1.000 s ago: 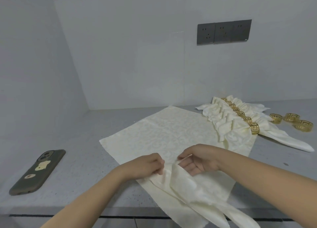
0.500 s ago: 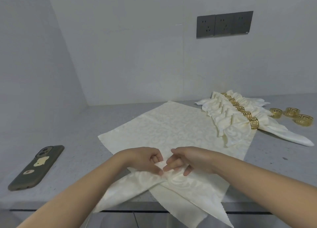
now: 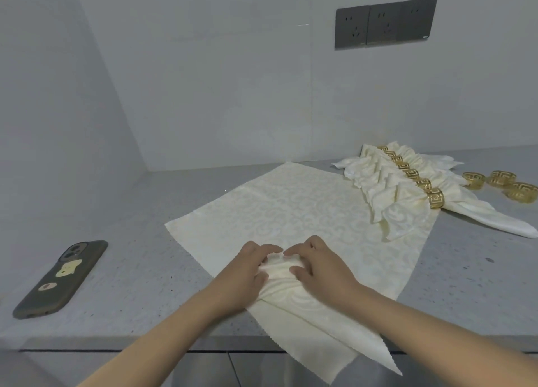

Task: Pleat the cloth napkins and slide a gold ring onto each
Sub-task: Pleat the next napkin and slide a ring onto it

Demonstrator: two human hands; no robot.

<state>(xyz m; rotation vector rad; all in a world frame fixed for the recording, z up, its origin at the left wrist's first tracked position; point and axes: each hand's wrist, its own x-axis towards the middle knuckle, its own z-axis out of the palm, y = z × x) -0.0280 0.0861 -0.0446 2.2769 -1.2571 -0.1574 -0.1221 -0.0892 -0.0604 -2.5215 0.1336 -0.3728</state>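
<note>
A cream patterned napkin (image 3: 302, 209) lies spread on the grey counter, its near corner gathered into folds that hang over the front edge. My left hand (image 3: 244, 273) and my right hand (image 3: 320, 267) sit side by side on the gathered part, fingers and thumbs pinching the pleats between them. At the back right lies a row of several pleated napkins (image 3: 384, 188), each inside a gold ring (image 3: 435, 198). Three loose gold rings (image 3: 499, 178) stand to the right of that row.
A dark phone (image 3: 61, 279) with stickers lies on the counter (image 3: 139, 270) at the left. Walls close off the back and the left side, with a grey socket panel (image 3: 385, 22) on the back wall. The counter's front edge runs just under my forearms.
Both hands moved forward along the napkin and came closer together, gathering more cloth into pleats. The loose flap that hung to the left now lies folded under the hands.
</note>
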